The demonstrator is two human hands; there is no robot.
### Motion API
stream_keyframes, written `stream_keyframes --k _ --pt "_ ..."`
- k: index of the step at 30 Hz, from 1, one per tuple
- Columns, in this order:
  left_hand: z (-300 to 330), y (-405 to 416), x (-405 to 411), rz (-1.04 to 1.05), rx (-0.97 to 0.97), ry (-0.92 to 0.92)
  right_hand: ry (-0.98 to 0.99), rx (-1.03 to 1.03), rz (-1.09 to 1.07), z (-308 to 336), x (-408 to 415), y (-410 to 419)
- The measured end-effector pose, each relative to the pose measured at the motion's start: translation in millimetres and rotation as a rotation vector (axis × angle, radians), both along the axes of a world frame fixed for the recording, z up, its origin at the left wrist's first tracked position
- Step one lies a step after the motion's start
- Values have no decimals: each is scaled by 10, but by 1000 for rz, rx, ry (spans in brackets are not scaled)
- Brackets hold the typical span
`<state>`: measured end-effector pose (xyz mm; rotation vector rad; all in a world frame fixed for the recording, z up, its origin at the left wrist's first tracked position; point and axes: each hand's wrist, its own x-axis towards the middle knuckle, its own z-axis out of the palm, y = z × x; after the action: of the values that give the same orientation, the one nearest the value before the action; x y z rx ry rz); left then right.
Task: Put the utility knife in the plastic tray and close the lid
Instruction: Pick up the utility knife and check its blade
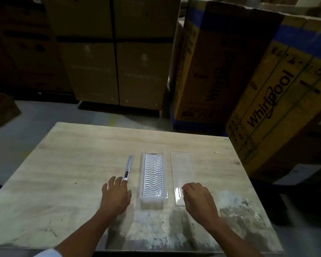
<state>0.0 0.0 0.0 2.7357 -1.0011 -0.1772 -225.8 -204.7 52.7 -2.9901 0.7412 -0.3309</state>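
Observation:
A slim silver utility knife (pixel 128 167) with a black slider lies on the wooden table, pointing away from me. To its right stands a clear plastic tray (pixel 153 178) with a white wavy insert. The tray's clear lid (pixel 183 172) lies flat on the table further right. My left hand (pixel 116 195) rests palm down with fingers spread, its fingertips just touching the knife's near end. My right hand (pixel 197 198) hovers over the lid's near end, fingers curled downward, holding nothing that I can see.
The wooden table (pixel 78 164) has a worn, pale patch near its front edge. Tall cardboard boxes stand behind it, and a yellow Whirlpool box (pixel 278 101) leans close to the table's far right corner. Grey floor shows at the left.

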Motion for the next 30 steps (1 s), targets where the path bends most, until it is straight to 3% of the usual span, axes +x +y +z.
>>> stream_keyframes --k 3,15,23,30 --pt "-143 15 41 -27 174 111 -70 50 10 -16 -70 35" --pt "-434 -104 208 -185 278 121 -49 171 -7 -152 -260 121" --pt "-470 26 70 -127 101 -53 -67 209 -3 -83 -145 115" --pt "-505 -83 114 52 83 55 -72 258 -4 -82 -119 111"
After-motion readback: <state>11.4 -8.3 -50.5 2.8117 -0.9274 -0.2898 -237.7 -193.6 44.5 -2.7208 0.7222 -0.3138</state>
